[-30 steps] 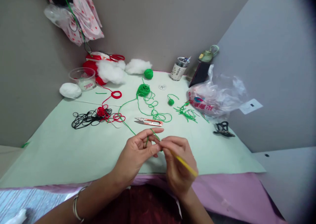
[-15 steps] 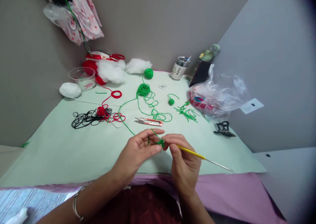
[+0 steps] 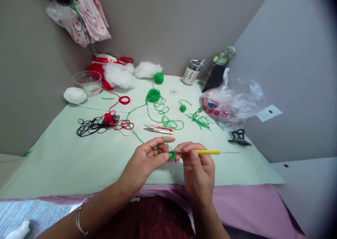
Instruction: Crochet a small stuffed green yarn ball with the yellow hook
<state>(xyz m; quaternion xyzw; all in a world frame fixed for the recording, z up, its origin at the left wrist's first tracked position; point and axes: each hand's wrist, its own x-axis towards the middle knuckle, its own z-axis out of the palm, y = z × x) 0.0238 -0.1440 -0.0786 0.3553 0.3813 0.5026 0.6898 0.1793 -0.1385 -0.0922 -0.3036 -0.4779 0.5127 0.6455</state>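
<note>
Between thumb and fingers, my left hand (image 3: 147, 161) pinches a small green crochet piece (image 3: 172, 155) with a hole in its middle. Green yarn (image 3: 135, 135) runs over the raised left index finger and back to a loose green tangle (image 3: 153, 95) on the table. My right hand (image 3: 198, 172) is closed on a crochet hook with a yellow handle (image 3: 210, 152), held nearly level. The hook's thin tip meets the top of the green piece; whether a loop is on it I cannot tell. Just beyond my hands lie orange-handled thread snips (image 3: 158, 129).
Black yarn (image 3: 91, 126) and red yarn (image 3: 124, 100) lie to the left, near a clear plastic tub (image 3: 88, 84) and white stuffing (image 3: 119, 75). On the right are green yarn scraps (image 3: 199, 120), a plastic bag (image 3: 231, 102) and a black hair clip (image 3: 239, 138). A pen can (image 3: 191, 73) stands behind.
The hook has swung from slanting down to the right to nearly level. The green piece has turned, so its central hole now shows. My left hand has barely moved.
</note>
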